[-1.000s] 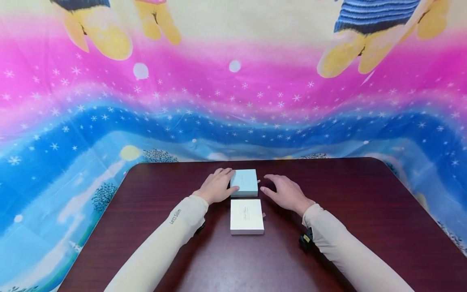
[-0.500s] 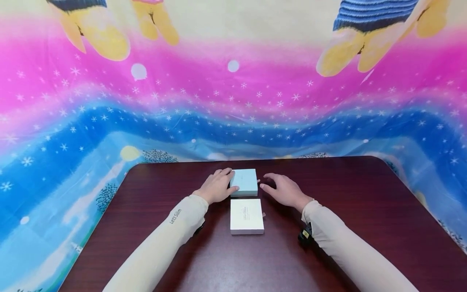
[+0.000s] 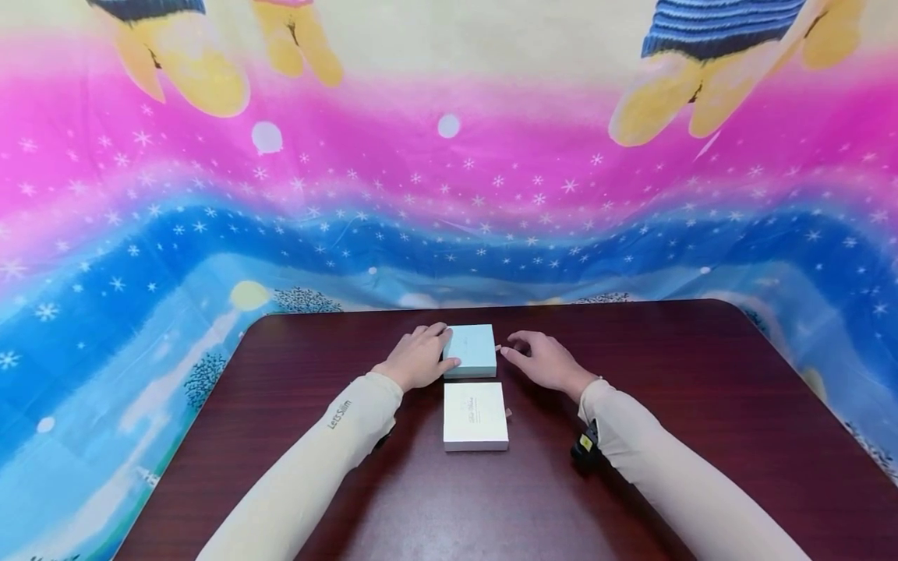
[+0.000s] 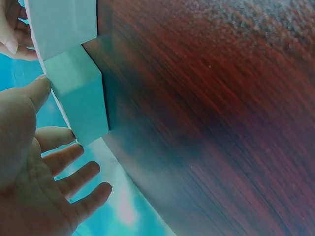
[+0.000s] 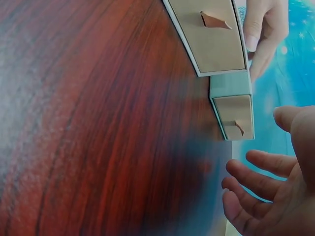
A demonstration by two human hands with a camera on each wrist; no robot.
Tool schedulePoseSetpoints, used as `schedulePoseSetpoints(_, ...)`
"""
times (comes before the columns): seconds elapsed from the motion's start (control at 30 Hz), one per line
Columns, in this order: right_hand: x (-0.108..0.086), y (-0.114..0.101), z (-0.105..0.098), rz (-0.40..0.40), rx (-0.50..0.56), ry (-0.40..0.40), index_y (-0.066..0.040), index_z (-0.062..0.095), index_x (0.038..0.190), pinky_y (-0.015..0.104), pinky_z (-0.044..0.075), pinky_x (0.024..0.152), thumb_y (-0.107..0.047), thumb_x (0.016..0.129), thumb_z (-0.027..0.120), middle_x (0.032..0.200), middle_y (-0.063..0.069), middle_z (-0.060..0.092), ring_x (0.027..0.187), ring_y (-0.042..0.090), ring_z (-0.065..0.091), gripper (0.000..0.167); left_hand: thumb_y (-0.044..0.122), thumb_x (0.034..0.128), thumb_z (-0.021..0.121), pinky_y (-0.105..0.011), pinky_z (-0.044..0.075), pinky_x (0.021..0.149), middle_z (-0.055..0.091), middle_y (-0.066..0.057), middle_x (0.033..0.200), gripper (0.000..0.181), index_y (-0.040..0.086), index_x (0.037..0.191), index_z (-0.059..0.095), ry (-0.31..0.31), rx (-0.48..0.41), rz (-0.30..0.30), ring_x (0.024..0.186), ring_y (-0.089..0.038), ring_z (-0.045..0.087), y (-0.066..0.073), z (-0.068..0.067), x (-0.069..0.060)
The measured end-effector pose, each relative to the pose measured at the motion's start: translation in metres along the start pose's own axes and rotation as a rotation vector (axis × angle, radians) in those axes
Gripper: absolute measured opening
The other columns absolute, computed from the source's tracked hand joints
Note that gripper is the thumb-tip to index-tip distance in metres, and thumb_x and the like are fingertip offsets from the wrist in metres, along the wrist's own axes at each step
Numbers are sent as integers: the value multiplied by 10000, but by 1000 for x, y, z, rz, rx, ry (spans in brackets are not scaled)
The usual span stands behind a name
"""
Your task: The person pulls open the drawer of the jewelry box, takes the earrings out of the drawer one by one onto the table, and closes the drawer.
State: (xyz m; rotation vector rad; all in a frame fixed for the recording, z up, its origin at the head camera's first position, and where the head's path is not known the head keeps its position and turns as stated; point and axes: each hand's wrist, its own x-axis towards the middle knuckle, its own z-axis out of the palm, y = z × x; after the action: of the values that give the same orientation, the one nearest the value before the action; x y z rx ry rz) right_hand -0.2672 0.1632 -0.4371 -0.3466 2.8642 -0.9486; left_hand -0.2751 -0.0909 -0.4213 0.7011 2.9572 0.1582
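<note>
On the table two flat drawer boxes lie one behind the other. My left hand holds the left side of the light blue box, thumb at its near edge and fingers at its far left corner; the ring and little fingers stand off it in the left wrist view. That box's brown drawer front carries a small ribbon pull tab. Close to the tab hovers my right hand, fingers loosely bent with nothing between them. Nearer to me is the white box, untouched, its own pull tab on the right side.
The dark red-brown table has its far edge just behind the light blue box. A printed cloth with snowflakes hangs behind it. A small black device sits at my right wrist.
My right hand has come slightly closer to the light blue box's pull tab, its thumb and forefinger now nearer the tab. The left hand and the white box stay almost where they were.
</note>
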Motion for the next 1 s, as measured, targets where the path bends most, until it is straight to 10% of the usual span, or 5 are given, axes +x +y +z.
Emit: schedulePoseSetpoints(1.0,12,-6,3,57,52,0,-47,643,1286,399,512,813,-374,1032,564,1045,94,700,881,202,630,421,503,1032,516,-472,456,1119,369,-117,1631,685,99,1569,385,-2,33,-9,1427,-315,480,1,1,-1)
